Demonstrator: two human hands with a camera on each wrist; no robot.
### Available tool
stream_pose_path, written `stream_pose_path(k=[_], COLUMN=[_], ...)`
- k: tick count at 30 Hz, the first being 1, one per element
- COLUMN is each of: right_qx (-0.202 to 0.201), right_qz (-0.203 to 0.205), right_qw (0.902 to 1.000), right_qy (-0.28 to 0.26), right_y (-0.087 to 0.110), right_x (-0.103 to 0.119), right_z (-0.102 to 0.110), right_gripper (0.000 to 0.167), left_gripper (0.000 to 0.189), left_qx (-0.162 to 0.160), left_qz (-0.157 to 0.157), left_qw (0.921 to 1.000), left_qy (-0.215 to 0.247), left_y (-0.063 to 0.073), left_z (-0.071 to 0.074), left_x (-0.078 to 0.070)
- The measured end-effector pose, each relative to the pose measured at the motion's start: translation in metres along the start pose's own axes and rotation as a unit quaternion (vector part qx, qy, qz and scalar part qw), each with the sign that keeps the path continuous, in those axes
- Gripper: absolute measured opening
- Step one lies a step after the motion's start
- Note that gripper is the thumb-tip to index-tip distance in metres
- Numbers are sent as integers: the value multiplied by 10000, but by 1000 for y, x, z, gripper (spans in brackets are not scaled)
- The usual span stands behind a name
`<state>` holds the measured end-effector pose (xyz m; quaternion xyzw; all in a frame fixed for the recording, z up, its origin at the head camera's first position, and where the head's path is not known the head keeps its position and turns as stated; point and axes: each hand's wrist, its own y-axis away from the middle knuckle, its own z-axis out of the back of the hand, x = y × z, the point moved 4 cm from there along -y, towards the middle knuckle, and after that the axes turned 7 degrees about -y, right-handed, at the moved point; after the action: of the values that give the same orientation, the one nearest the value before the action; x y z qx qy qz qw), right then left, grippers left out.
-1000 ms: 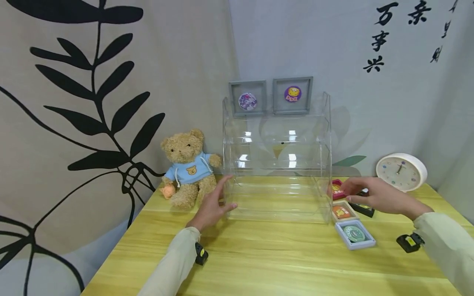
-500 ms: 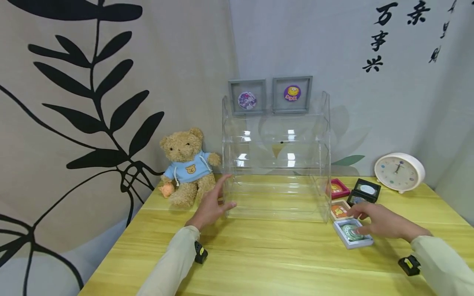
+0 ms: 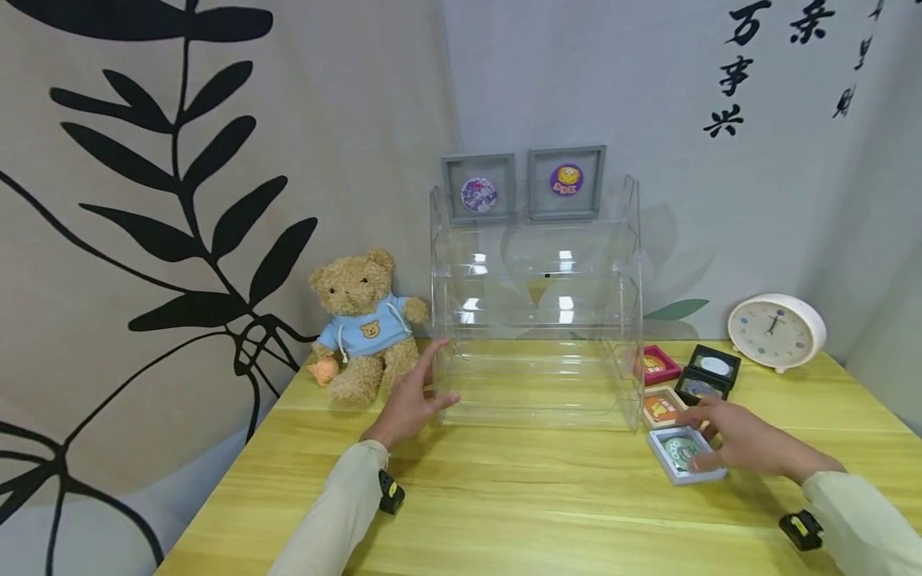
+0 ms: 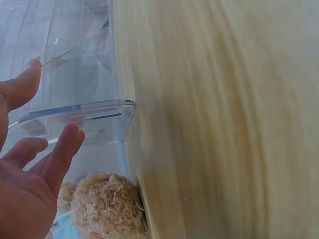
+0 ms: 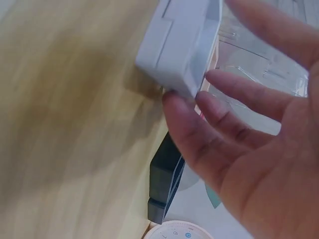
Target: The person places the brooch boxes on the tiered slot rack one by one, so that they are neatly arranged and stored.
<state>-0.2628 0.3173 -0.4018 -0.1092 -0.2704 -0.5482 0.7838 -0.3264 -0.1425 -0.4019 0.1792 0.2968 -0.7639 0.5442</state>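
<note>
The right hand [image 3: 745, 436] reaches in from the right, palm downward and wrist low over the table [image 3: 533, 512]. Its fingers bend gently forward and its thumb points toward the stand, with a moderate gap between thumb and index finger. The left hand [image 3: 409, 404] sits at the left side of the clear stand [image 3: 536, 324], thumb and fingers spread wide along the side panel — thumb to the inside, fingers to the outside in the left wrist view. It is hard to tell whether that hand touches the panel.

The pale box [image 3: 695, 478], with a green disc [image 3: 679, 453] in it, lies under the right hand's fingertips, just beside the stand's front right corner. The index finger is by the box's back edge and the thumb over its right part; in the right wrist view, fingertips meet the box's end at a corner. Whether they pinch it — or merely rest there — cannot be told. Just behind the box is a tan box [image 3: 657, 391], then a red box [image 3: 673, 372], with a black case [image 3: 729, 379] to their right.
</note>
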Motion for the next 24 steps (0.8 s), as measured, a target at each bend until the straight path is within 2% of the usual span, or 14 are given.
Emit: stream_pose_path(k=[6, 10, 19, 22, 24], right_qx=[293, 411, 451, 557, 700], right_qz=[-211, -161, 99, 26, 15], right_qw=[9981, 9958, 9977, 9952, 9896], right_qy=[-509, -805, -496, -802, -1253], right_y=[3, 5, 8, 7, 8], right_x=[-2, -4, -3, 0, 1], right_z=[-9, -13, -12, -11, -12], right_gripper=[71, 79, 82, 88, 90], left_gripper=[94, 95, 97, 96, 96], left_qx=[-16, 21, 53, 17, -3], left_qz=[-21, 41, 121, 153, 194], left_qw=[10000, 10000, 9999, 9999, 9998], left_qy=[-70, -73, -25, -30, -13], left_y=[2, 2, 0, 0, 0], left_z=[0, -1, 0, 1, 1], left_x=[0, -1, -3, -4, -3])
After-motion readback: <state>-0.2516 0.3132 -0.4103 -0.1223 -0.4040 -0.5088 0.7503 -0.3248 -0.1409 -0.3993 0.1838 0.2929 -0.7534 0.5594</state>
